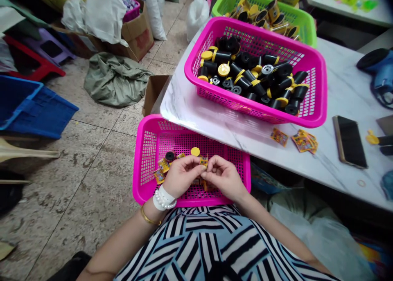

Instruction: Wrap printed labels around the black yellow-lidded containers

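My left hand point(181, 175) and my right hand point(226, 177) meet over a pink plastic basket point(138, 158) on my lap. Pinched between their fingertips is a small orange-yellow printed label point(203, 162), partly covered by the fingers. In the basket beside my left hand lie more printed labels point(163, 165), a round black part point(169, 156) and a yellow cap point(195, 151). Some orange pieces show beneath my hands, but their shape is mostly hidden.
On the marble-patterned table point(181, 97) stands another pink basket point(322, 88) of black cylinders with yellow ends. Behind it is a green basket point(311, 27). A phone point(350, 142) and loose labels point(303, 141) lie nearby. A blue crate point(46, 109) stands at left.
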